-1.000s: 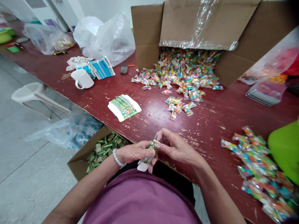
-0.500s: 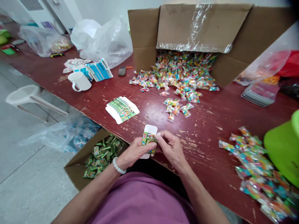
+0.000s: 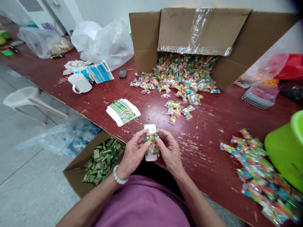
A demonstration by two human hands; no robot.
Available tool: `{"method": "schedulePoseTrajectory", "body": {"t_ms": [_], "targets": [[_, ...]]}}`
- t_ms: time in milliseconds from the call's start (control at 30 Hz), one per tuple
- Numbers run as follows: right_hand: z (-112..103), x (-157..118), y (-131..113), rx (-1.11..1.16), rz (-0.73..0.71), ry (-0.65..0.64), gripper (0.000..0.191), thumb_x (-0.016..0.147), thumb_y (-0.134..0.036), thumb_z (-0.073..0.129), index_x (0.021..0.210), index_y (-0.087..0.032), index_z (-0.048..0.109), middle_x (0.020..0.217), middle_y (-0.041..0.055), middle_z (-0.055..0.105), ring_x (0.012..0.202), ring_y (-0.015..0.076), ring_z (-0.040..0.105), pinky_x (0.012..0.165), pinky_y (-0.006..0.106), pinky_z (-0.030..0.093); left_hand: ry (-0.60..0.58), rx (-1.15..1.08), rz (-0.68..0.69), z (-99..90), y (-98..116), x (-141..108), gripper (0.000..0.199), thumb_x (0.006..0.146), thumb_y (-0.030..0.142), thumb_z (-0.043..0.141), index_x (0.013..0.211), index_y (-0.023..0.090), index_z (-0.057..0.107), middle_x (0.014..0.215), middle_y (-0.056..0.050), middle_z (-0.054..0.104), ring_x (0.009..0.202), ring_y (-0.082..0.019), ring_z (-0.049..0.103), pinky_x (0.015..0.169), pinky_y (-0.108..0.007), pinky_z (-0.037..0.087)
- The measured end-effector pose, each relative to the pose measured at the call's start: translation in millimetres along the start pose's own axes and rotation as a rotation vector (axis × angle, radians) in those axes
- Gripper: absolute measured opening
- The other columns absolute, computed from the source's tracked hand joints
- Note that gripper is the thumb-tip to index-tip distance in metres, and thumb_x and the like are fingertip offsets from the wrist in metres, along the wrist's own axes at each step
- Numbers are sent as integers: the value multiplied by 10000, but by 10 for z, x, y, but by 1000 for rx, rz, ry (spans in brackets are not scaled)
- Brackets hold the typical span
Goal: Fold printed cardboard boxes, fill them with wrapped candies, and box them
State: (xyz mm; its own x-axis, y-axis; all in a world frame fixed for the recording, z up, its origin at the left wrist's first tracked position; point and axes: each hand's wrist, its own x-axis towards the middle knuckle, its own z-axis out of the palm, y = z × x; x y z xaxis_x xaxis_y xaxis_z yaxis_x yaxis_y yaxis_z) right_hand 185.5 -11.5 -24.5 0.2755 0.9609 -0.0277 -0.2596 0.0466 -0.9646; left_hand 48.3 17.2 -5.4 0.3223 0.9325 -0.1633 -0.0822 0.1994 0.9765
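Observation:
Both hands hold one small green printed carton (image 3: pixel 151 143) over the table's front edge, its white end flaps sticking out at top and bottom. My left hand (image 3: pixel 134 151) grips its left side, the thumb on the printed face. On the right side, the thumb and fingers of my right hand (image 3: pixel 169 149) are closed on the carton as well. A fanned stack of flat green cartons (image 3: pixel 123 112) lies to the left beyond my hands. Wrapped colourful candies (image 3: pixel 174 108) lie ahead to the right. Whether anything is inside the carton is hidden.
A big cardboard box (image 3: pixel 196 31) spills wrapped candies onto the red table (image 3: pixel 94 107). Below its left edge stands a box of filled green packs (image 3: pixel 101 160). A white mug (image 3: pixel 80 84), a lime-green tub (image 3: pixel 284 151) and another candy pile (image 3: pixel 258 170) are around.
The carton has turned upright, with its printed face now toward me. My right hand has moved from its top edge to gripping its right side. The view has shifted slightly.

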Motion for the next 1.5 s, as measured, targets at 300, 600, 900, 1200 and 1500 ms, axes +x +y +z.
{"method": "schedulePoseTrajectory", "body": {"t_ms": [300,600,900,1200,1500], "targets": [[-167,114,-152,15,146,-31,225,752,-376,798,832,-186,709,775,-2,688,691,132,598,677,255,482,-61,16,-60,-35,-8,1,261,880,381,681,1056,190,667,936,-32,717,824,-157,652,751,-264,515],[-253,87,-151,-242,-83,-124,107,853,-305,713,827,-202,717,821,22,675,765,158,624,700,270,491,-63,-199,-154,43,77,7,431,827,368,749,1154,234,504,937,-4,695,771,-133,667,707,-250,536],[-221,101,-266,-350,-41,-267,217,918,-377,638,806,-198,688,805,24,698,617,136,638,637,271,514,-156,-228,-447,105,100,61,596,915,643,477,1284,189,592,727,-30,661,481,-140,620,444,-237,497],[-179,189,-326,-191,213,-244,230,835,-383,706,861,-155,726,621,14,692,465,131,602,453,234,478,-216,-155,-416,120,70,88,774,897,753,332,1312,164,616,726,-57,678,444,-113,574,411,-205,441],[-174,191,-327,-320,7,-290,100,828,-260,676,780,-174,694,715,18,734,491,114,628,457,206,473,-165,8,-375,62,4,106,744,884,746,395,1167,129,700,674,-54,679,449,-114,576,413,-203,438]]}}
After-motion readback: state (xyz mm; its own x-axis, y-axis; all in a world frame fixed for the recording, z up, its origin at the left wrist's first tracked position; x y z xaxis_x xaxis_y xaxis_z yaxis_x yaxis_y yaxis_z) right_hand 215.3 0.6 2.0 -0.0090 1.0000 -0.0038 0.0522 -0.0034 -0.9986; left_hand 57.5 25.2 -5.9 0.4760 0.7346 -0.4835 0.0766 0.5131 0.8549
